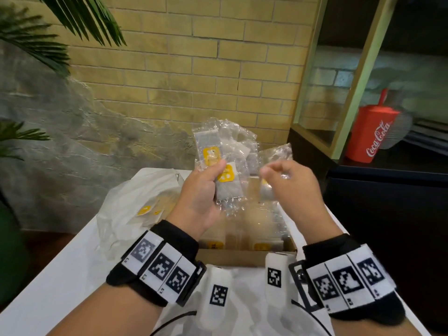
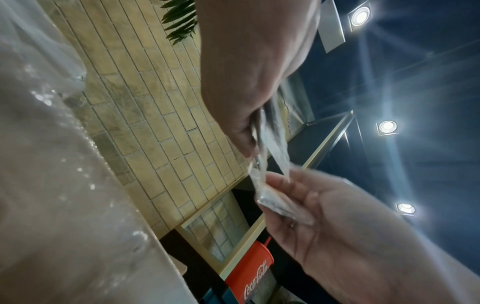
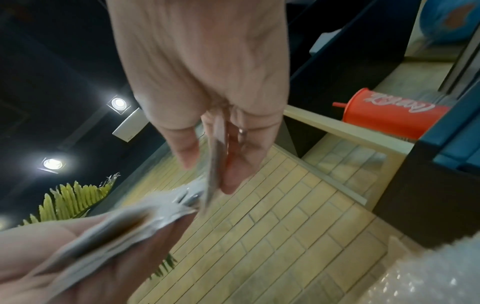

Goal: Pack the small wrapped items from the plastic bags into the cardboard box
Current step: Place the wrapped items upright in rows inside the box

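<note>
Above the cardboard box (image 1: 244, 259) at the surface's (image 1: 60, 282) far edge, the left hand (image 1: 201, 190) grips a fanned bunch of wrapped items (image 1: 224, 166); the right hand (image 1: 288, 183) pinches one packet (image 1: 266, 190). The slick wrappers could slide from the loose fan and fall outside the box.

Premises appeared to be a café or eatery, yellow brick-effect wall (image 1: 194, 59) with rough plaster patches, decorative palm fronds (image 1: 31, 37), red Coca-Cola cup (image 1: 372, 133) on dark shelving, recessed ceiling spotlights (image 2: 359, 17), dark ceiling.
</note>
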Demonstrator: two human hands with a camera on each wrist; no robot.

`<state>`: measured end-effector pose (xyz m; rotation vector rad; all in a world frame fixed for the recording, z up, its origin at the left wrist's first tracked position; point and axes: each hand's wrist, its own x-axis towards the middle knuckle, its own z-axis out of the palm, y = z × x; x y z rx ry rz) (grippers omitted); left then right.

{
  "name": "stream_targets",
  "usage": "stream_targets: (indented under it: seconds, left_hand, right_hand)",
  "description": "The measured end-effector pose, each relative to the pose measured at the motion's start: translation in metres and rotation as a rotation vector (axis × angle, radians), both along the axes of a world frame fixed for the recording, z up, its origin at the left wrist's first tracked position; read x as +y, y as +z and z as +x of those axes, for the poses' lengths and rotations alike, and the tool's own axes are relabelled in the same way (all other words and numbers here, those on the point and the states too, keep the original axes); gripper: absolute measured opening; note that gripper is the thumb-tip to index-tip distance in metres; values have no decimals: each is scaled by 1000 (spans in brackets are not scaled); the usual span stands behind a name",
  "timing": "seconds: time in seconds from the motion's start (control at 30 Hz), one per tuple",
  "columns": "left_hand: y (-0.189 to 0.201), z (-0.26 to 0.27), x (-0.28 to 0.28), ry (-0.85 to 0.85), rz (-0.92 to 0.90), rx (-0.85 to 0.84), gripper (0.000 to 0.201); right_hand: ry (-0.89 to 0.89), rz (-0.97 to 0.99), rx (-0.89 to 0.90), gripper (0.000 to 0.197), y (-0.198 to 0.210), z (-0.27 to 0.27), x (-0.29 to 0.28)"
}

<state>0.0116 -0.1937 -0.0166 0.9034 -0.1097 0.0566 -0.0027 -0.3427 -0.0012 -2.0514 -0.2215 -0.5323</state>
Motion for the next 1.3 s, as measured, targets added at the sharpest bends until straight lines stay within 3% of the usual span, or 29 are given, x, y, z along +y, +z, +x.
stream_targets:
  seconds: [0.07,0.13,0.23,0.4,0.5,0.63,0.73,0.87,1.0,1.1,1.2,1.3]
  left_hand:
    - [-1,-2,-3,7,1,-1,13]
    - [-2,-5,-6,0,-4,0,18]
    - [-1,-7,-9,8,-29,17,20]
    - [4,-13,-6,-85,-126,6,58]
    - [4,-9,-5,-89,-150,-9,47]
    - [5,-5,-1,-22,-155,-5,36]
    - [8,-4,3,25,-146,-13,24]
    - [12,-4,9,76,-158,6,14]
    - [11,-3,9,73,-142,4,12]
    - [7,-4,4,42,-100,9,25]
    - [4,-6,-2,18,-58,18,41]
    - [4,-6,-1,15,-94,5,40]
  right_hand:
    - [68,-48,35,36,-2,-4,10]
    - [66,-100,42,46,-5,-7,21]
    - [48,-78,44,45,-11,-7,29]
    - [102,36,38,37,-10,-1,24]
    - [120,88,41,31,-10,3,21]
    - [120,149,32,6,-6,4,14]
    - [127,191,-5,22,-2,6,2]
    - [102,386,-46,55,7,6,-18]
    - [310,505,-5,24,17,-4,-23]
    - [452,404,144,18,13,-10,-6]
    - [425,183,201,8,0,-9,15]
    - [362,115,181,8,-6,-6,18]
